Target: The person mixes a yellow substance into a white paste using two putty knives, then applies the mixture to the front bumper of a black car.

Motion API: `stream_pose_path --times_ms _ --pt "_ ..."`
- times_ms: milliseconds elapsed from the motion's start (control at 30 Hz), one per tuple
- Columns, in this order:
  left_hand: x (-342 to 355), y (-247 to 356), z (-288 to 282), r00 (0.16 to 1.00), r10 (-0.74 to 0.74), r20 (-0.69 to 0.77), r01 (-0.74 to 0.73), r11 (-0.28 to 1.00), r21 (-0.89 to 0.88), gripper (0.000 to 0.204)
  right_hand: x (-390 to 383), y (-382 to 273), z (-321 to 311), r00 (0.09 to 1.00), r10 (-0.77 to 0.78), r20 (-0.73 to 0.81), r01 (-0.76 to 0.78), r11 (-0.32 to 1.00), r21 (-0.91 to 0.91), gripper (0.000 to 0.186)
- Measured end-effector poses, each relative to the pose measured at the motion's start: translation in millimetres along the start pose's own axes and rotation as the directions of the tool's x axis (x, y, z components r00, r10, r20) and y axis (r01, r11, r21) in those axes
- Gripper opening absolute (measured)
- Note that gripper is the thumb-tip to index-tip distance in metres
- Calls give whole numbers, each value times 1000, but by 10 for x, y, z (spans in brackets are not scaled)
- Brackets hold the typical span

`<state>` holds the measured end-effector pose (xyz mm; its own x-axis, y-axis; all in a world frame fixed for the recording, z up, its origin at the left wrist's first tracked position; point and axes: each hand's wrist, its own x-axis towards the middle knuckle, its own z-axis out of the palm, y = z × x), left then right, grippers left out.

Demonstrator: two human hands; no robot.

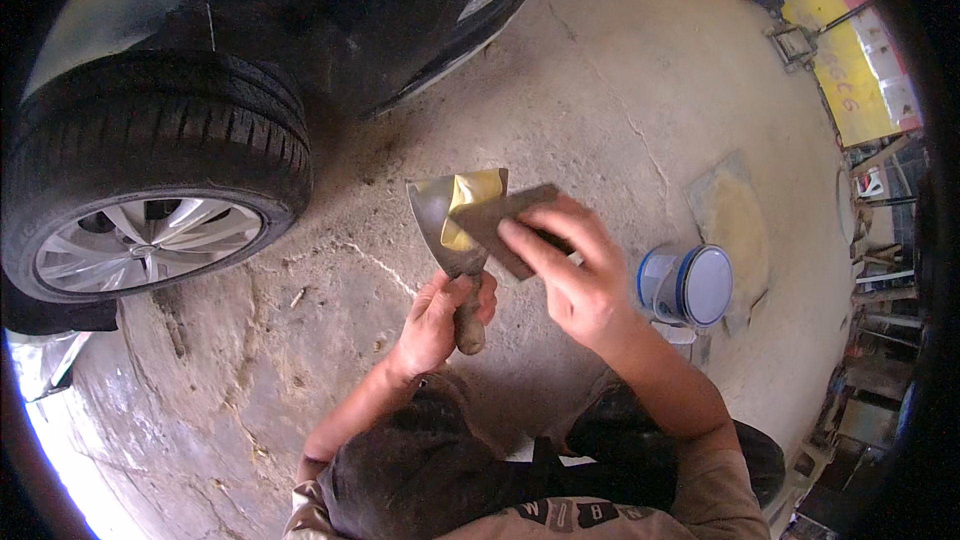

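Observation:
My left hand [435, 325] is closed round the grimy handle of a putty knife [430, 205] held out in the middle of the view, its wide blade turned away from me. A band of yellow paste [477, 187] lies on that blade. My right hand [580, 280] grips a dark flat spreader [505, 250] between fingers and thumb, its edge over the knife blade against the paste. Whether the two tools actually touch I cannot tell for sure.
A car wheel [150, 245] and dark body panel [330, 10] fill the upper left. On the concrete floor [590, 90] at right are a lidded bucket [705, 285] and a stained board [735, 200]. A yellow panel [850, 95], metal stands and clutter line the right edge.

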<state>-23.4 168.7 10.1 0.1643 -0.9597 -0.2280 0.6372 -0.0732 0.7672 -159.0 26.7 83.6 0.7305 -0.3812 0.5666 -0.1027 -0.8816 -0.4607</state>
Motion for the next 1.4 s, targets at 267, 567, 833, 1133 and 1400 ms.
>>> stream_pose_path --times_ms 267,567,833,1133,1400 --pt "-51 -30 -159 994 -55 -99 82 953 292 35 54 -104 -83 984 -121 130 123 992 -5 39" --pt "-42 313 -138 963 -267 -36 265 920 288 42 -11 253 -292 912 269 309 -369 867 335 24" --pt "92 182 92 817 489 304 -461 238 855 69 -443 361 82 405 752 520 -639 -174 749 24" --pt "296 786 141 633 522 572 -467 -333 819 73 246 10 -665 594 625 506 -414 -302 859 25" --pt "421 1438 611 926 341 163 -341 563 753 36 884 134 -1608 783 612 -110 -150 357 922 20"
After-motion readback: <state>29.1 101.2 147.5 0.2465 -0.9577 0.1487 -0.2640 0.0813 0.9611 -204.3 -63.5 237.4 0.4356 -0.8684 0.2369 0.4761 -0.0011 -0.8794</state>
